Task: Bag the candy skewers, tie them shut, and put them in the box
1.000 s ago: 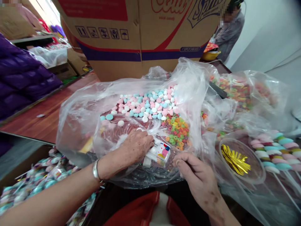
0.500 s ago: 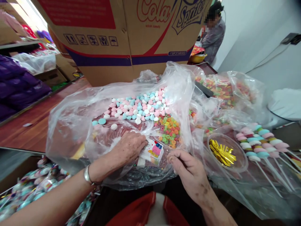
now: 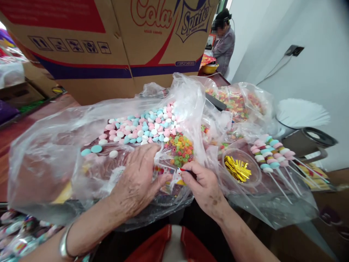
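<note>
My right hand (image 3: 204, 187) pinches the edge of a small printed wrapper (image 3: 178, 178) between thumb and fingertips. My left hand (image 3: 136, 178) rests palm down on clear plastic just left of it, its fingers stretched and the thumb apart, pointing at the wrapper. Behind the hands lie pink, white and blue round candies (image 3: 144, 125), spread on a large clear plastic bag (image 3: 54, 134). Small ring candies (image 3: 180, 147) in orange, green and red sit beyond the wrapper. To the right, a clear round tub (image 3: 256, 178) holds gold twist ties (image 3: 237, 169).
Candy skewers (image 3: 272, 154) on white sticks lie at the right, near a grey jug (image 3: 308, 142). A large cardboard box (image 3: 95, 78) stands behind the candies. Wrapped candies (image 3: 24, 233) fill the lower left. A person (image 3: 225, 42) works at the far back.
The view has turned right. My left hand has spread its thumb from its fingers beside the wrapper. My right hand has come to the wrapper's edge and taken hold of it.
</note>
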A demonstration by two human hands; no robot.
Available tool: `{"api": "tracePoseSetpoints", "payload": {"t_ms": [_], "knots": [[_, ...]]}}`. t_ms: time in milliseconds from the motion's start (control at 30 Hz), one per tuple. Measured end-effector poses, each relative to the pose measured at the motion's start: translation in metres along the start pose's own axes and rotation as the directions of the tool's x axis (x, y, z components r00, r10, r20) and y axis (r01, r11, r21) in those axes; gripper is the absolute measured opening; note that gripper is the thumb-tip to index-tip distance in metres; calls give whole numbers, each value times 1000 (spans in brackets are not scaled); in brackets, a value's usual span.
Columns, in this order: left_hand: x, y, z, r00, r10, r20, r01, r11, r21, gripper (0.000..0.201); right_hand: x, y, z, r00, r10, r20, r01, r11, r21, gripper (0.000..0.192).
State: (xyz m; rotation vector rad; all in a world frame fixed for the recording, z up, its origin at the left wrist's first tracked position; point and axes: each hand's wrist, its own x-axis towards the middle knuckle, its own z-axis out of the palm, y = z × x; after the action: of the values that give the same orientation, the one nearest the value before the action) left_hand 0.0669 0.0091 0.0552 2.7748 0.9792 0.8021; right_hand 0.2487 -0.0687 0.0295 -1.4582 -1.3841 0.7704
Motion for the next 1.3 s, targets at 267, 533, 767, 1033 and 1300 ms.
{"api": "tracePoseSetpoints", "payload": {"t_ms": [267, 533, 767, 1033, 1300], "knots": [[20, -7, 3, 817, -65, 573, 413, 761, -501, 22, 1, -4, -16, 997, 21, 77, -21, 1000, -7, 14], [26, -3, 5, 795, -36, 606, 494, 618, -611, 29, 0, 5, -24, 982, -191, 13, 189, 959, -212, 27], [28, -7, 5, 702, 59, 710, 570, 551, -609, 25, -1, 5, -29, 983, -182, 36, 186, 958, -220, 43], [17, -14, 20, 883, 133, 450, 97, 887, -452, 30, -9, -3, -41, 990, -133, -53, 124, 981, -151, 44], [7, -26, 38, 983, -13, 184, 109, 846, -522, 17, -40, 41, -150, 731, -222, -646, -257, 786, -562, 17]]}}
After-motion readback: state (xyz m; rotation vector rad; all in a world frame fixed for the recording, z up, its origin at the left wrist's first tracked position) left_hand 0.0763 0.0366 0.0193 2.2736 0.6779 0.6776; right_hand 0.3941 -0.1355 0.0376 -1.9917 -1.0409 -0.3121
